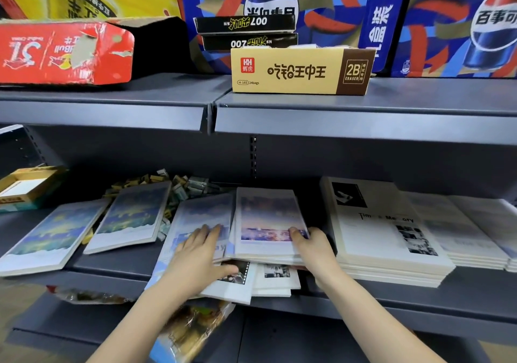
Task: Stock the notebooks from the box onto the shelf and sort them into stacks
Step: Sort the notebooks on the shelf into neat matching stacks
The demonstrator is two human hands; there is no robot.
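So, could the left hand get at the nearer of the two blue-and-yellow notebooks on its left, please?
Probably yes. The left hand rests flat on a pale notebook, gripping nothing, and the nearer blue-and-yellow notebook lies close beside it with nothing on top.

Open reach under the upper shelf (363, 127). Bare shelf strip (117, 262) free between tilted blue notebook (134, 217) and middle pile (265, 217). Blocked rightward by white stacks (386, 239); cluttered behind with small loose packs (184, 186).
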